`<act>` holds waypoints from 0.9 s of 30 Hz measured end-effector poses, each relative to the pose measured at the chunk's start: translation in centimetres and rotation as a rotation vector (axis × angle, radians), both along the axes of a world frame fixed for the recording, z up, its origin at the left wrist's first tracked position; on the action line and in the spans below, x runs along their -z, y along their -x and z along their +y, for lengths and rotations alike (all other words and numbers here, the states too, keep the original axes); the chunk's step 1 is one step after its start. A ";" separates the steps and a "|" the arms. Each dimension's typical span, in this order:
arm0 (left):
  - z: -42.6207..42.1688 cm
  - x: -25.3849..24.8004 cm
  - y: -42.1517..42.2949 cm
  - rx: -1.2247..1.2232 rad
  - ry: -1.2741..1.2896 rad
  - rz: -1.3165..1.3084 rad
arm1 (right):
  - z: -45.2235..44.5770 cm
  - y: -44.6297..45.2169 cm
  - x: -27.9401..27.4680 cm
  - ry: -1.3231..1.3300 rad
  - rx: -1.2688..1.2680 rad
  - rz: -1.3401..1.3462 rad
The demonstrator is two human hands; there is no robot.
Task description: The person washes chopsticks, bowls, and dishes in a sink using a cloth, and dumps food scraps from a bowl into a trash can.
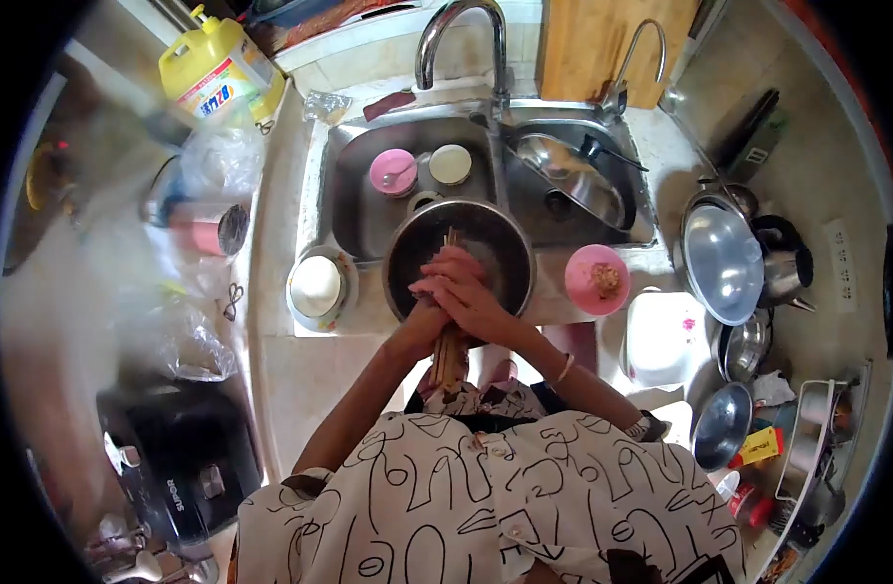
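Note:
Over a dark metal pot at the front of the sink, both my hands are wrapped round a bundle of chopsticks. My left hand is around the bundle, partly hidden under my right hand, which lies across it with bent fingers. The thin ends point into the pot and the thicker ends stick out towards my body. A pink bowl with a spoon and a white bowl stand in the left basin behind the pot.
Right basin: a large metal pan. Counter: a pink bowl with food scraps right, stacked white bowls left. A curved faucet rises behind. Metal basins stand at the right wall; a yellow detergent bottle is back left.

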State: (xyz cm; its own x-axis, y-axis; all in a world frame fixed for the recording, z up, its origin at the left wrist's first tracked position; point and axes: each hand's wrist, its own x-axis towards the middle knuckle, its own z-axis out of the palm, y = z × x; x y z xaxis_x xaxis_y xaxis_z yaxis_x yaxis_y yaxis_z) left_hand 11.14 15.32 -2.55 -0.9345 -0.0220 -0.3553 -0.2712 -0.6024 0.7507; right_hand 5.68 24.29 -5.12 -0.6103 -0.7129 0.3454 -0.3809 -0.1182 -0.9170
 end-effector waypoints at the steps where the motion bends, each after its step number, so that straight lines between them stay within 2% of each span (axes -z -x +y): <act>1: -1.3 0.6 -1.0 0.137 0.115 -0.088 | -0.5 0.6 0.6 -0.024 0.059 0.156; 2: -2.2 1.1 -1.8 0.130 0.127 -0.104 | -1.0 1.1 1.3 -0.046 0.121 0.308; 4: -2.9 -0.4 -2.3 0.355 0.013 -0.248 | -1.9 2.4 3.1 -0.059 0.177 0.346; 5: -1.9 -1.6 -3.0 0.248 0.054 -0.278 | -2.2 3.2 3.9 -0.088 0.235 0.403; 6: -1.9 -2.4 -3.5 0.247 0.066 -0.278 | -2.4 3.8 4.3 -0.076 0.237 0.403; 8: -2.2 -3.8 -4.2 0.256 0.000 -0.215 | -2.4 5.2 5.1 -0.283 0.092 0.087; 9: -1.8 -6.2 -4.5 0.179 0.004 -0.330 | -2.6 6.8 6.6 -0.300 0.054 0.255; 12: -4.3 -6.7 -5.9 0.287 0.030 -0.194 | -1.9 7.7 6.3 -0.304 0.081 0.232; 13: -4.4 -7.5 -6.0 0.228 0.084 -0.169 | -1.2 7.3 4.6 -0.431 0.102 0.199; 14: -5.0 -7.6 -5.9 0.232 0.084 -0.161 | -0.8 6.5 2.9 -0.432 0.107 0.206; 16: -6.0 -7.0 -5.5 0.191 0.073 -0.171 | -0.2 5.1 0.3 -0.779 0.207 0.335; 17: -6.3 -6.4 -5.4 0.162 0.137 -0.237 | 0.0 4.6 0.0 -0.788 0.207 0.341; 19: -7.0 -3.9 -5.0 0.162 0.076 -0.262 | 0.3 3.8 0.0 -0.981 0.086 0.253; 21: -7.5 -2.0 -4.3 0.176 0.068 -0.408 | 0.3 3.8 1.6 -0.950 0.075 0.243; 23: -7.3 -1.1 -4.0 0.174 -0.002 -0.351 | 0.5 4.6 3.4 -0.915 0.064 0.241; 25: -7.1 -0.2 -3.7 0.166 -0.069 -0.294 | 0.8 5.9 3.8 -0.571 -0.072 0.354; 26: -7.0 0.6 -3.5 0.147 -0.042 -0.296 | 0.8 6.0 4.2 -0.579 -0.070 0.353; 27: -6.8 1.2 -3.3 0.132 -0.017 -0.300 | 0.8 5.7 3.8 -0.448 -0.011 -0.107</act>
